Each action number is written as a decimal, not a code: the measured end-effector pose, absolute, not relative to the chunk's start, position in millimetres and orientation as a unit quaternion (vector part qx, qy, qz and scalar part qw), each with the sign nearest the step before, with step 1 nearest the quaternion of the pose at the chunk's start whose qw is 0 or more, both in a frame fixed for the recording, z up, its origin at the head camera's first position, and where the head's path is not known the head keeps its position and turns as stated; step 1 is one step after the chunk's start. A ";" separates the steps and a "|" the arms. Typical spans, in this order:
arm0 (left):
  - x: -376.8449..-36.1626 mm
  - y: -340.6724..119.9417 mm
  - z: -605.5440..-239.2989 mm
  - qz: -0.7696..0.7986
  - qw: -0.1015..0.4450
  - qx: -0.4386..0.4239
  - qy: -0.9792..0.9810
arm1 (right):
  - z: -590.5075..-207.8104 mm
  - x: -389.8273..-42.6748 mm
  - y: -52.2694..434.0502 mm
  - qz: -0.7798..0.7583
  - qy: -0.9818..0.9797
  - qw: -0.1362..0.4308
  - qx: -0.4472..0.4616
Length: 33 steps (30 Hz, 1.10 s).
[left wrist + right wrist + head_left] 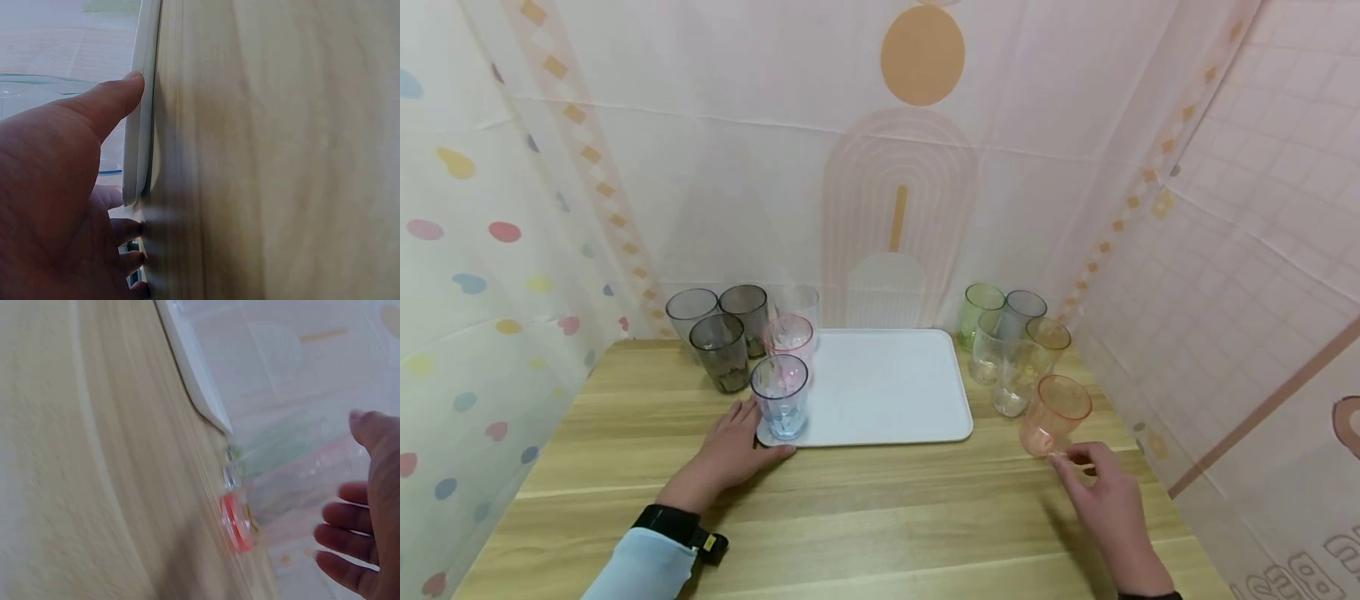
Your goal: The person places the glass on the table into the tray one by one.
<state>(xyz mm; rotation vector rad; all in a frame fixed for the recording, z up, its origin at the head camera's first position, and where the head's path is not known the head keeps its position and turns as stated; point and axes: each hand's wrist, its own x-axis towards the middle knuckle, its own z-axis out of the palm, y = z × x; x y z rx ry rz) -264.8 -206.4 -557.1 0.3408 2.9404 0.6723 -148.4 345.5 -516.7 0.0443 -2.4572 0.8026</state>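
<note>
While the left hand [730, 454] is laid flat on the table [880, 517] with fingers relaxed, its thumb is pressed against the near left corner of the white tray [887, 387]. Just beyond its fingertips one blue cup [780, 396] is stood on that corner, with one pink cup [788, 342] behind it. Further off to the left, three grey cups [721, 350] and one clear cup [799, 302] are grouped. The right hand [1108, 500] is held open, fingers loosely spread, and nothing is gripped; its fingertips are seen just beside the base of one orange cup [1054, 414], though contact cannot be made out. Beyond that cup, five more cups [1011, 342] are clustered: green, grey, amber and two clear.
</note>
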 end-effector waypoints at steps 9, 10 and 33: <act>-262.9 -206.0 -557.0 0.229 0.059 0.105 0.966 | -518.0 -177.1 360.9 0.444 -0.870 0.198 -0.077; -262.8 -206.1 -556.8 0.230 0.059 0.105 0.966 | -520.0 -181.6 362.3 0.462 -0.864 0.190 -0.070; -261.5 -204.9 -552.8 0.237 0.058 0.098 0.965 | -529.9 -211.3 357.5 0.546 -0.822 0.145 -0.073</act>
